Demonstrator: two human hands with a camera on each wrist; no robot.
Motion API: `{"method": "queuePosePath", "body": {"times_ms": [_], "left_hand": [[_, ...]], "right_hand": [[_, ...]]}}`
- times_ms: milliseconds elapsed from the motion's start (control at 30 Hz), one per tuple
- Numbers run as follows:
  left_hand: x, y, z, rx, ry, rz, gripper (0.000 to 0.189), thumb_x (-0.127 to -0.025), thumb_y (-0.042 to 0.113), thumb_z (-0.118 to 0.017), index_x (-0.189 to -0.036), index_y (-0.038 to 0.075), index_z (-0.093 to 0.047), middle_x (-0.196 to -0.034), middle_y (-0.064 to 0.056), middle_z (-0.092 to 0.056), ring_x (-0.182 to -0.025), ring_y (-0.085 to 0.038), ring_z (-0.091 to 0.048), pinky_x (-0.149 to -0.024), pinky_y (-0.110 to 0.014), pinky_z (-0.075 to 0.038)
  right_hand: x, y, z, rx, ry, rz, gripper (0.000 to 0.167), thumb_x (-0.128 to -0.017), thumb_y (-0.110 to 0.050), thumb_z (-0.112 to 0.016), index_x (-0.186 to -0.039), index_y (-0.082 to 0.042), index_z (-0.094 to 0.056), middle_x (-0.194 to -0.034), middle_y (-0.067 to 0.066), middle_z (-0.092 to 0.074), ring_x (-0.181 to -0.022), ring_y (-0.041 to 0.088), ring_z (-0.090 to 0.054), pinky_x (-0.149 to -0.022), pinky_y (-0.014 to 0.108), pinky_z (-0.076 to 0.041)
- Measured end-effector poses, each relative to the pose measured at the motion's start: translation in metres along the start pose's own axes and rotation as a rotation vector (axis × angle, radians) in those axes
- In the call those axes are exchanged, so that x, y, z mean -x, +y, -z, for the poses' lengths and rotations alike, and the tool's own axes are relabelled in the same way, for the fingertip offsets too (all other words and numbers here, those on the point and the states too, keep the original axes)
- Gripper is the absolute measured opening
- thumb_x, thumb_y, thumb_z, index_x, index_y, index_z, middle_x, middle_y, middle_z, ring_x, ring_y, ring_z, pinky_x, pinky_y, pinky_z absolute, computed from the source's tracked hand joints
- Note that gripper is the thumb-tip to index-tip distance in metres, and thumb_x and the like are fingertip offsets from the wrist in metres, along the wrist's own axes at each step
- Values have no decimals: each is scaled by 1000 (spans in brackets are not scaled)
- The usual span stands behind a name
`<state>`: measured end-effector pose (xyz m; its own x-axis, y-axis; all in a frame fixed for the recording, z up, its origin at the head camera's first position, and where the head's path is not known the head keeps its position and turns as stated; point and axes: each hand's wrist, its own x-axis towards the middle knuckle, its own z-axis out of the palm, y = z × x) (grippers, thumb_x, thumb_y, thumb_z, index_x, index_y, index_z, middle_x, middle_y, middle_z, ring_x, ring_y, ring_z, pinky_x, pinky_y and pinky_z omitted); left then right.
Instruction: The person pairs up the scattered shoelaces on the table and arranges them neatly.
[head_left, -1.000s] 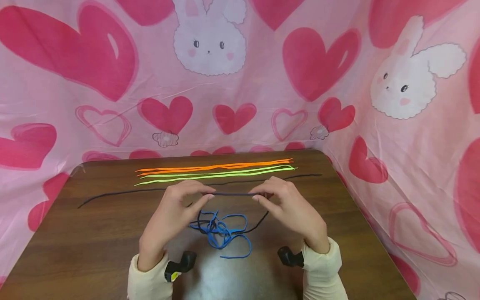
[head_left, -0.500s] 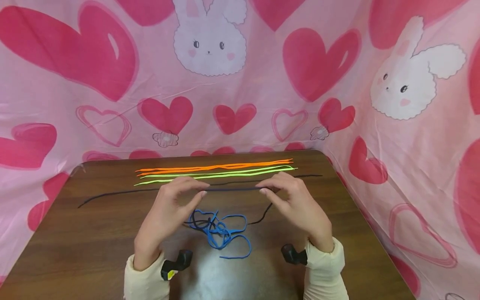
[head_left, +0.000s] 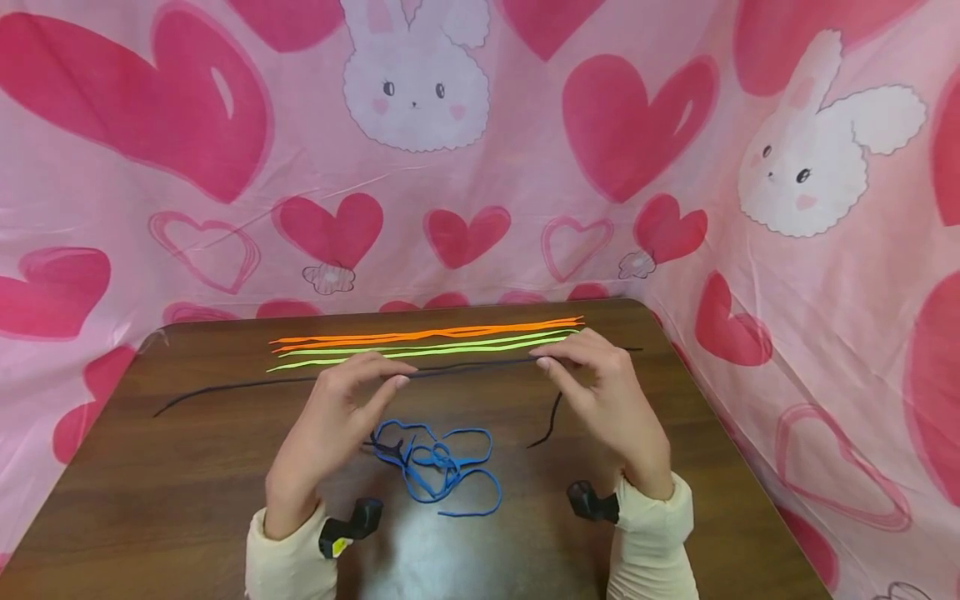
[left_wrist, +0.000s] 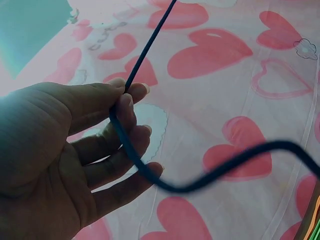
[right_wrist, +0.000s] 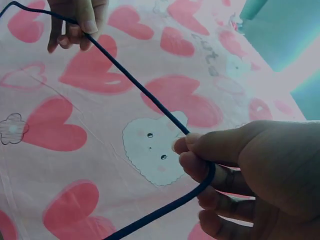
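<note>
A creased pink fabric backdrop (head_left: 525,158) with red hearts (head_left: 637,125) and white rabbit faces (head_left: 416,100) hangs behind and to the right of a dark brown wood-grain table (head_left: 172,492). Pale glare (head_left: 472,558) lies on its near middle; the right wrist view shows a plain teal surface (right_wrist: 275,37) beyond.

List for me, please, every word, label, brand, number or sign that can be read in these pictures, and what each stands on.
No text can be read for certain.
Grey marks on the pink cloth, in both wrist views: perhaps lettering, too blurred to read.
Yellow sticker on the black camera at the left sleeve: too small to tell any text.
Held dark cord: no text seen.
</note>
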<state>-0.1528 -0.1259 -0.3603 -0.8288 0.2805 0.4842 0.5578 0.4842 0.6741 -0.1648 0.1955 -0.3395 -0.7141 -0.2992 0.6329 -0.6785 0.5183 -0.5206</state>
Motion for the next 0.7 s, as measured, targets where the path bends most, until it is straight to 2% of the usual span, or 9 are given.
{"method": "queuePosePath", "body": {"times_ms": [167, 333, 467, 700], "left_hand": [[2, -1, 4, -3, -11, 25, 26, -93, -1, -70, -111, 16, -78, -99, 8, -72, -91, -7, -63, -80, -26, -52], [5, -2, 9, -3, -5, 48, 24, -95, 3, -69, -113, 16, -77, -101, 8, -72, -93, -7, -63, -83, -25, -51], [6, -3, 12, 1, 54, 47, 22, -96, 4, -68, -113, 15, -77, -101, 6, -71, -92, -6, -61, -84, -20, -48], [6, -4, 14, 13, 192, 14, 28, -94, -5, -66, -114, 11, -76, -101, 1, -71, -93, -5, -59, -83, -15, -44]], "right_hand": [[-1, 2, 2, 18, 103, -35, 20, -84, 3, -79, -101, -9, -80, -82, -5, -71, -77, 10, -53, -70, 18, -45], [-1, 4, 5, 45, 159, -70, 17, -86, 2, -78, -101, -6, -80, -76, -3, -67, -75, 11, -51, -68, 18, -44], [-1, 9, 8, 79, 209, -103, 17, -86, 3, -77, -101, -4, -80, -74, 0, -65, -74, 13, -50, -67, 19, -43], [0, 15, 14, 99, 281, -141, 15, -88, 1, -76, -102, -3, -80, -76, 4, -68, -72, 9, -50, -65, 18, -42]]}}
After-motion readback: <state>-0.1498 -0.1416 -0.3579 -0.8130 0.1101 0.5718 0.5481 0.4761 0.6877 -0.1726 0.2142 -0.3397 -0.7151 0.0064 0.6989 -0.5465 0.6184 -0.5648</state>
